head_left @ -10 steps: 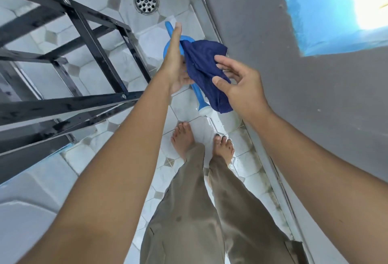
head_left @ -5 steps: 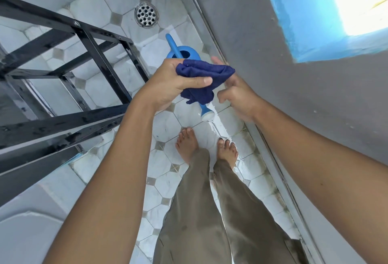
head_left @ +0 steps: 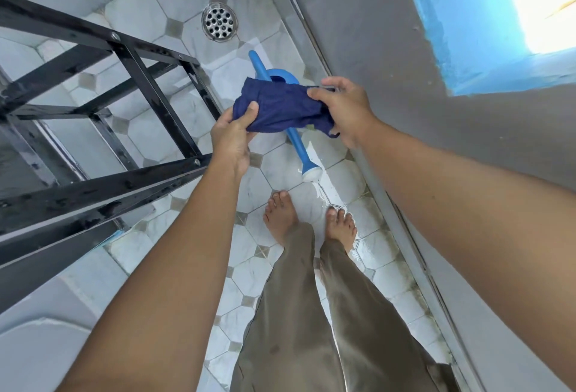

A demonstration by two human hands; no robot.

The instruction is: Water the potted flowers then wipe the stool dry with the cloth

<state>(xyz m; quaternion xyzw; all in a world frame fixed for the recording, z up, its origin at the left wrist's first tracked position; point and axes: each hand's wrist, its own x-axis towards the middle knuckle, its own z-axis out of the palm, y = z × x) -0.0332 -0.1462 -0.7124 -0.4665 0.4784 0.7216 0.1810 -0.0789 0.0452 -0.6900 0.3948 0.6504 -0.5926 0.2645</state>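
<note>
A crumpled dark navy blue cloth (head_left: 280,108) sits at the centre of the frame, stretched between both hands above the floor. The left hand (head_left: 232,139) pinches its lower left edge, thumb on top and the other fingers folded out of sight beneath the fabric; the right hand (head_left: 346,109) closes on its right end, with a loose corner hanging below the palm. Behind the cloth, a bright blue plastic watering can (head_left: 282,75) lies on the white octagonal floor tiles (head_left: 280,170); most of its body is hidden by the fabric, leaving only the handle, part of the rim and the long spout ending in a white sprinkler head (head_left: 311,173). The tiles near that head look wet and shiny. A black metal frame (head_left: 146,80), wet with droplets, fills the left of the frame and is cut off by the edge, so what it belongs to cannot be told. A round metal floor drain (head_left: 219,21) lies at upper centre. Bare feet (head_left: 282,217) and olive trousers (head_left: 299,313) show at the bottom centre.
</note>
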